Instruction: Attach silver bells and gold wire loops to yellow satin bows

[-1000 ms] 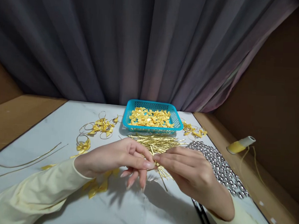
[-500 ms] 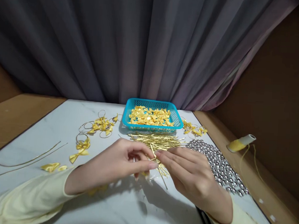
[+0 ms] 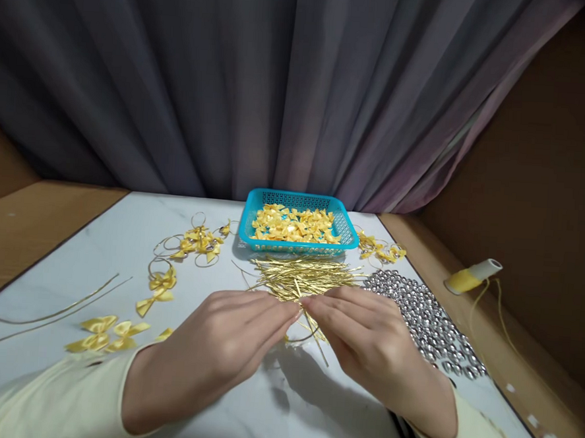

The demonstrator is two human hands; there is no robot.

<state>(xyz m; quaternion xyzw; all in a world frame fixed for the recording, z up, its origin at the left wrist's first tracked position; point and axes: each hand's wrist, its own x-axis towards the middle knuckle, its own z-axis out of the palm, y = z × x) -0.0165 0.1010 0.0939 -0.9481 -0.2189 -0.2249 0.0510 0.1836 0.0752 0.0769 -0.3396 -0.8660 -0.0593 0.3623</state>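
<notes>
My left hand [image 3: 220,340] and my right hand [image 3: 377,336] meet at the fingertips over the middle of the table, both closed in a pinch. A thin gold cord [image 3: 305,339] runs between them and curves in a loop beneath the fingers. The exact spot they grip is hidden behind the fingertips. Just beyond the hands lies a pile of gold cord pieces [image 3: 304,272]. Close to my left forearm rest loose yellow ribbon bows [image 3: 127,334]. Silver beads [image 3: 423,313] are spread beside my right hand.
A blue basket [image 3: 298,248] of yellow bows stands at the back. Looped cords with bows [image 3: 199,243] lie left of it, and more bows [image 3: 382,251] to its right. Two long cords [image 3: 53,317] lie far left. A thread spool [image 3: 472,276] and a black-handled tool [image 3: 405,435] are at right.
My left hand has rolled over, its back now facing up and its fingertips against the right ones. A cord loop shows below the hands. More of the bows beside my left forearm are visible.
</notes>
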